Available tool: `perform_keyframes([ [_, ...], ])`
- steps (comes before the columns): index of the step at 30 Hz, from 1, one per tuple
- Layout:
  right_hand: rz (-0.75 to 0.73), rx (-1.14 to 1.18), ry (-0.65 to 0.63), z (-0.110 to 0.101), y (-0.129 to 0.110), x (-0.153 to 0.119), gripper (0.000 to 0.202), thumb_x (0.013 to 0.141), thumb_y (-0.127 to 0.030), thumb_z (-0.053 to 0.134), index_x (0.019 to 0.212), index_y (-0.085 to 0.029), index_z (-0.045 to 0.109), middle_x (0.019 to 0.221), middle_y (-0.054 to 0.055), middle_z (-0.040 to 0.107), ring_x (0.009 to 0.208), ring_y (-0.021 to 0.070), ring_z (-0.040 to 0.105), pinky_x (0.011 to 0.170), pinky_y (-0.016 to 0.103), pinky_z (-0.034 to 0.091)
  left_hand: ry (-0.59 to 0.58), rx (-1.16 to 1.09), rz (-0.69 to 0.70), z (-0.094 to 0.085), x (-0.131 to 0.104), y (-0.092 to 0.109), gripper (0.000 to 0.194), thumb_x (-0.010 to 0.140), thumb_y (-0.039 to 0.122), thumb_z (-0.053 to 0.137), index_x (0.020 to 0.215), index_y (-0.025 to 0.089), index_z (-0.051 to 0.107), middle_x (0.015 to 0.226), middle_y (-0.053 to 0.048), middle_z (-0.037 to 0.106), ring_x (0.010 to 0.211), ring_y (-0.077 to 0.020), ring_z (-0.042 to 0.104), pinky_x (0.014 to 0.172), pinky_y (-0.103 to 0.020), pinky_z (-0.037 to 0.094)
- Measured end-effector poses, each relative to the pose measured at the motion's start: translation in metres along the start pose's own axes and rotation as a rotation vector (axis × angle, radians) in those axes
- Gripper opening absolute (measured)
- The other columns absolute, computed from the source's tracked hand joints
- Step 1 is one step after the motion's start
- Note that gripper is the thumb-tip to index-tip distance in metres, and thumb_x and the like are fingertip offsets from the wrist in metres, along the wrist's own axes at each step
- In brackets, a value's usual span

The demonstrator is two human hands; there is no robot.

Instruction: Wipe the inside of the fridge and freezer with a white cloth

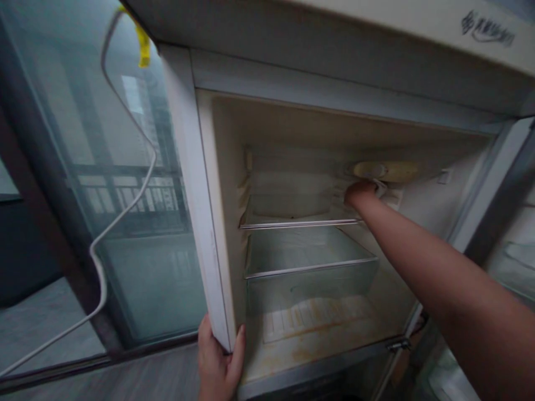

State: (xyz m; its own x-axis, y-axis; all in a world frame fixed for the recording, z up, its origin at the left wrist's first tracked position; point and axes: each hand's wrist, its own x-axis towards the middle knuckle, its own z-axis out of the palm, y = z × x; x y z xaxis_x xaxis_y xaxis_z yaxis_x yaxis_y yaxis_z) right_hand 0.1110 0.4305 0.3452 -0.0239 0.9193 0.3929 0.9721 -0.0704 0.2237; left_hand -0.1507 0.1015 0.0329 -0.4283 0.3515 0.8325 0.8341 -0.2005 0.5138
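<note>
An old refrigerator stands in front of me with its compartment uncovered. My left hand is closed around the lower part of its left side wall, thumb on the inner side. My right arm reaches deep into the compartment. Up at the right inner wall, my right hand is closed on a white cloth, mostly hidden by the hand. Just above it is a yellowed control housing with a round knob. Glass shelves span the inside. Yellow-brown stains mark the compartment floor.
A white cord hangs at the left, with a yellow tag near the refrigerator's top corner. Behind it are glass sliding doors with a dark frame. The swung-out refrigerator door is at the right edge.
</note>
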Motion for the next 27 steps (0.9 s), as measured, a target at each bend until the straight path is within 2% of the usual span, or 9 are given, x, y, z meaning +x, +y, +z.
perform_keyframes([
  [3, 0.11, -0.012, -0.059, -0.011, 0.009, -0.026, 0.042, 0.093, -0.021, 0.052, 0.131, -0.009, 0.066, 0.139, 0.026, 0.057, 0.13, 0.0406, 0.052, 0.099, 0.057, 0.045, 0.01, 0.044, 0.106, -0.002, 0.005, 0.007, 0.066, 0.089, 0.032, 0.064, 0.147, 0.015, 0.037, 0.129, -0.017, 0.056, 0.119, -0.0312, 0.058, 0.098, -0.045, 0.05],
  [5, 0.156, -0.024, -0.066, -0.017, 0.012, -0.046, 0.045, 0.093, -0.025, 0.055, 0.135, -0.011, 0.064, 0.144, 0.027, 0.052, 0.133, 0.045, 0.047, 0.103, 0.067, 0.038, 0.026, 0.063, 0.158, -0.002, 0.008, 0.009, 0.068, 0.089, 0.03, 0.064, 0.148, 0.013, 0.036, 0.13, -0.019, 0.055, 0.12, -0.0323, 0.057, 0.098, -0.046, 0.05],
  [8, 0.194, -0.072, 0.01, -0.021, 0.019, -0.075, 0.052, 0.093, -0.032, 0.058, 0.139, -0.01, 0.059, 0.144, 0.029, 0.05, 0.134, 0.0495, 0.043, 0.107, 0.078, 0.021, 0.034, 0.06, 0.184, -0.002, 0.01, 0.01, 0.07, 0.089, 0.031, 0.064, 0.149, 0.01, 0.034, 0.131, -0.021, 0.055, 0.122, -0.0345, 0.055, 0.099, -0.048, 0.049],
  [12, 0.155, -0.177, 0.147, -0.026, 0.036, -0.096, 0.052, 0.096, -0.033, 0.054, 0.139, -0.004, 0.057, 0.142, 0.031, 0.05, 0.136, 0.0474, 0.038, 0.113, 0.074, 0.006, 0.011, 0.035, 0.13, -0.001, 0.012, 0.008, 0.07, 0.088, 0.036, 0.065, 0.146, 0.008, 0.037, 0.127, -0.021, 0.056, 0.119, -0.035, 0.056, 0.098, -0.049, 0.049],
  [16, 0.153, -0.173, 0.275, -0.03, 0.053, -0.092, 0.057, 0.1, -0.033, 0.05, 0.145, 0.001, 0.049, 0.152, 0.031, 0.037, 0.143, 0.0467, 0.025, 0.114, 0.071, 0.007, -0.005, 0.031, 0.139, -0.002, 0.013, 0.011, 0.073, 0.089, 0.038, 0.063, 0.148, 0.006, 0.035, 0.129, -0.024, 0.054, 0.122, -0.0363, 0.054, 0.098, -0.051, 0.048],
  [21, 0.172, -0.083, 0.309, -0.036, 0.063, -0.081, 0.057, 0.099, -0.035, 0.049, 0.15, -0.008, 0.045, 0.159, 0.024, 0.03, 0.148, 0.0482, 0.012, 0.11, 0.076, 0.009, -0.019, 0.012, 0.14, -0.002, 0.016, 0.013, 0.076, 0.09, 0.041, 0.062, 0.149, 0.003, 0.034, 0.131, -0.026, 0.052, 0.123, -0.0383, 0.052, 0.1, -0.053, 0.046],
  [23, 0.182, -0.047, 0.3, -0.039, 0.067, -0.084, 0.058, 0.099, -0.033, 0.05, 0.151, -0.008, 0.043, 0.159, 0.024, 0.03, 0.148, 0.0467, 0.013, 0.112, 0.072, 0.013, -0.027, -0.01, 0.13, -0.002, 0.016, 0.013, 0.074, 0.089, 0.041, 0.063, 0.147, 0.004, 0.036, 0.13, -0.025, 0.053, 0.122, -0.0379, 0.053, 0.099, -0.053, 0.047],
  [27, 0.216, -0.011, 0.311, -0.039, 0.068, -0.098, 0.052, 0.101, -0.021, 0.038, 0.151, -0.007, 0.043, 0.152, 0.026, 0.04, 0.143, 0.0414, 0.03, 0.114, 0.063, 0.023, -0.018, -0.046, 0.102, -0.001, 0.017, 0.013, 0.072, 0.087, 0.041, 0.065, 0.145, 0.007, 0.039, 0.131, -0.024, 0.054, 0.123, -0.037, 0.053, 0.101, -0.052, 0.046],
])
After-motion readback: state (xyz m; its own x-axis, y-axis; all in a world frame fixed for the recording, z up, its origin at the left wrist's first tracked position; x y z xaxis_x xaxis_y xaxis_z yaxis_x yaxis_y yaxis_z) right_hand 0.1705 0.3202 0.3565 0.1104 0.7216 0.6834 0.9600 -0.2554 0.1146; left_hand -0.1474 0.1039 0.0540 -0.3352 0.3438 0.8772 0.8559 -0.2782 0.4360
